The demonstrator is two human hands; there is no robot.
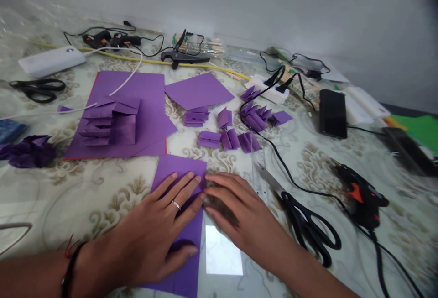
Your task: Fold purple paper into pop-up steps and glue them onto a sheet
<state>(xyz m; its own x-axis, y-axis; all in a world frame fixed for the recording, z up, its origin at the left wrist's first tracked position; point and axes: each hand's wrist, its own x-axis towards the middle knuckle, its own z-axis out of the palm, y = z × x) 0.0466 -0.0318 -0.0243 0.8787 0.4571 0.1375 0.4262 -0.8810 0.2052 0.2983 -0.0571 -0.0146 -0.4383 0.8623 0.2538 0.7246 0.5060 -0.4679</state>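
A long strip of purple paper (186, 273) lies on the table in front of me. My left hand (150, 227) rests flat on it with its fingers spread, a ring on one finger. At the strip's right edge is my right hand (244, 216), its fingers slightly bent and apart, fingertips touching the edge near my left fingers. Beyond the strip, several small folded purple paper pieces (209, 139) stand or lie in a group. More folded paper (123, 127) sits on a stack of purple sheets (147, 86) to the left. Another purple sheet (198, 90) lies behind.
Black-handled scissors (301, 216) and a clear ruler (259, 170) lie right of my right hand, with a glue gun (362, 193) and its cable farther right. Crumpled purple paper (29, 152) and other scissors (37, 89) are at left. A white power strip (268, 89) and pliers-like cutters (185, 56) lie behind.
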